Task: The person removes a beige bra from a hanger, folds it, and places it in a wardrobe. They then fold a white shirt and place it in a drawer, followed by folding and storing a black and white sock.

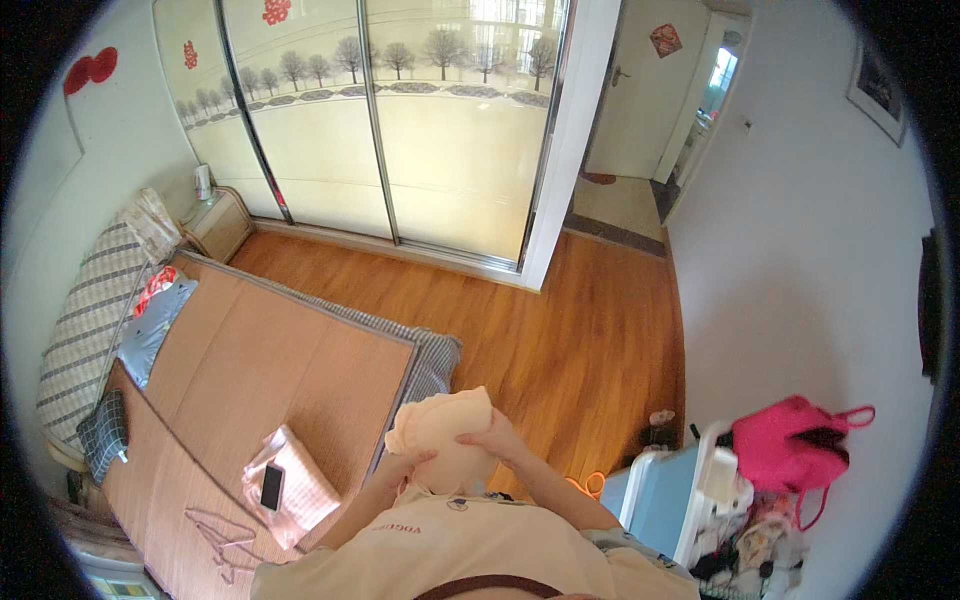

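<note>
A bundle of cream-coloured cloth, folded or rolled, is held up in front of my body. My right hand grips its right side, thumb lying across the fabric. From the lower left, my left hand holds the same cloth, its fingers partly hidden by it. Left of my hands, on the bed mat, lies a pink checked folded cloth. A dark-screened phone rests on top of it. Beside that cloth are pink clothes hangers.
Pillows line the bed's far left end, near a nightstand. A sliding-door wardrobe stands ahead, beyond the wooden floor. At right, a pink bag hangs by a white-framed blue item; orange scissor-like handles show nearby.
</note>
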{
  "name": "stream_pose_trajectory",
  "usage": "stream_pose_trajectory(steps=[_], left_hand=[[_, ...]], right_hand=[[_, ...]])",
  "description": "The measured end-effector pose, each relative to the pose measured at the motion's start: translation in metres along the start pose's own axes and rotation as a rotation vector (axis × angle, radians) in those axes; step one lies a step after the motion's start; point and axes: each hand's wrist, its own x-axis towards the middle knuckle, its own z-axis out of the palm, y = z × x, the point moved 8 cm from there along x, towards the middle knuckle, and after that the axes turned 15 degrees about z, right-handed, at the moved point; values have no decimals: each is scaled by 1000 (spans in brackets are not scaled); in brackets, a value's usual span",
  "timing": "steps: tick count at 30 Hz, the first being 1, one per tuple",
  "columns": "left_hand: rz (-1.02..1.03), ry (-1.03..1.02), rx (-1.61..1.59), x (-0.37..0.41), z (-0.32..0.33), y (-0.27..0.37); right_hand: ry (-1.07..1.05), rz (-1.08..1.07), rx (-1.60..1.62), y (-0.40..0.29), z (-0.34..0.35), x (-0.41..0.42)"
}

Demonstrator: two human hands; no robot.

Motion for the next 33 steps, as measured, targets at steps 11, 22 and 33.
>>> stream_pose_trajectory(steps=[11,22,33], left_hand=[[-120,163,89,268,124,148],[236,222,-187,533,117,252],[473,383,-191,662,98,382]], right_hand=[[381,18,-335,-143,-240,222],[647,-513,-340,-430,-383,522],[1167,-702,-203,-546,-482,611]])
